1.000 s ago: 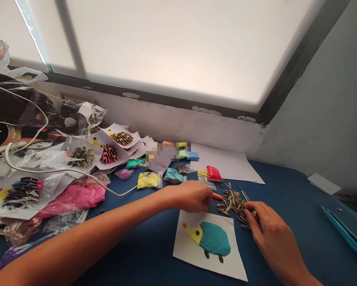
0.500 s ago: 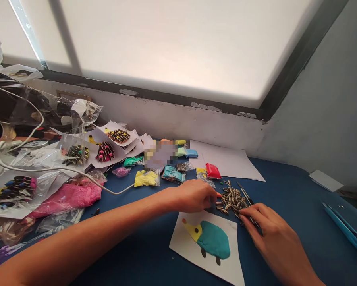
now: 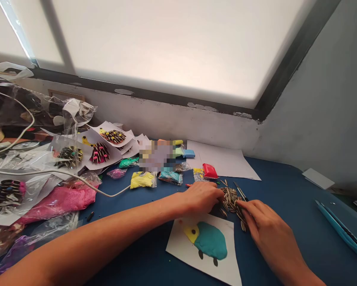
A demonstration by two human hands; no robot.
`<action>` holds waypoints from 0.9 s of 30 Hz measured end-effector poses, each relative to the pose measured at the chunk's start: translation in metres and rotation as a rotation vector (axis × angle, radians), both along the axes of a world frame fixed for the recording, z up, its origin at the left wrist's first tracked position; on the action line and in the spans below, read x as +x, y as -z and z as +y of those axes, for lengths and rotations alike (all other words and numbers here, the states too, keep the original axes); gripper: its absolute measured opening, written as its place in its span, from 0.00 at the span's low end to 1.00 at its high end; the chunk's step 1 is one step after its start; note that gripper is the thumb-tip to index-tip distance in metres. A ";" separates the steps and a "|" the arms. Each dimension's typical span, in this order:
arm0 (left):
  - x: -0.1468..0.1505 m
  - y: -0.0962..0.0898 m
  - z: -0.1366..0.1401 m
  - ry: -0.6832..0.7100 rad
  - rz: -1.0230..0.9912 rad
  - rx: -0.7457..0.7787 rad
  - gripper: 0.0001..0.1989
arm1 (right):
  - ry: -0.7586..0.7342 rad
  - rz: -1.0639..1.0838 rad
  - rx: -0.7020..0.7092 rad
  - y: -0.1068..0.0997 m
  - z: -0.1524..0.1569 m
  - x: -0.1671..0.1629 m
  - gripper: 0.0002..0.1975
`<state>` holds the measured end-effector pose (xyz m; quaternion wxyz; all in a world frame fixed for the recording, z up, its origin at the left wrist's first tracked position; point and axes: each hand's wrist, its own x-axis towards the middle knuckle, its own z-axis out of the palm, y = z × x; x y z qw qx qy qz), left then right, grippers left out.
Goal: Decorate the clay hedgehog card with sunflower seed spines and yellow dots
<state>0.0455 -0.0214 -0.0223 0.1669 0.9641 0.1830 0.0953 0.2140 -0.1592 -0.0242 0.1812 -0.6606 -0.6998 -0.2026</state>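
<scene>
My left hand (image 3: 203, 196) rests at the left edge of a pile of striped sunflower seeds (image 3: 230, 196). Its fingers are curled, and what they hold, if anything, is hidden. A small orange-red tip (image 3: 188, 185) shows just behind that hand. On the pile's right side, my right hand (image 3: 266, 222) is closed in a pinch at a sunflower seed (image 3: 240, 203). Below both hands lies white paper (image 3: 203, 270) bearing a flat clay hedgehog (image 3: 211, 240), with teal body, yellow face, dark eye and two dark seed feet.
Behind the seeds lie a red clay packet (image 3: 210, 171), a yellow clay packet (image 3: 141, 180) and white sheets (image 3: 232, 163). A dark-handled pointed tool (image 3: 240, 191) lies beside the pile. Blue tweezers (image 3: 340, 230) are at right. Seed-covered hedgehogs (image 3: 100, 153), plastic bags and a white cable (image 3: 74, 174) crowd the left.
My left hand has shifted slightly against the pile, and the orange-red tip now shows behind it instead of at its fingertips. Several seeds have spread towards me near my right hand.
</scene>
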 end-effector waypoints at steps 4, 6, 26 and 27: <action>-0.009 -0.010 -0.003 0.057 -0.073 -0.101 0.11 | 0.046 0.057 -0.032 -0.009 -0.005 0.007 0.21; -0.010 -0.013 -0.006 0.120 -0.035 -0.127 0.11 | 0.084 0.109 -0.128 -0.012 -0.009 0.010 0.19; -0.012 -0.006 0.012 -0.081 -0.069 -0.056 0.10 | -0.033 0.031 -0.062 -0.003 -0.008 -0.005 0.22; -0.013 -0.006 0.011 -0.075 -0.028 -0.024 0.11 | -0.060 0.008 -0.054 -0.003 -0.008 -0.006 0.22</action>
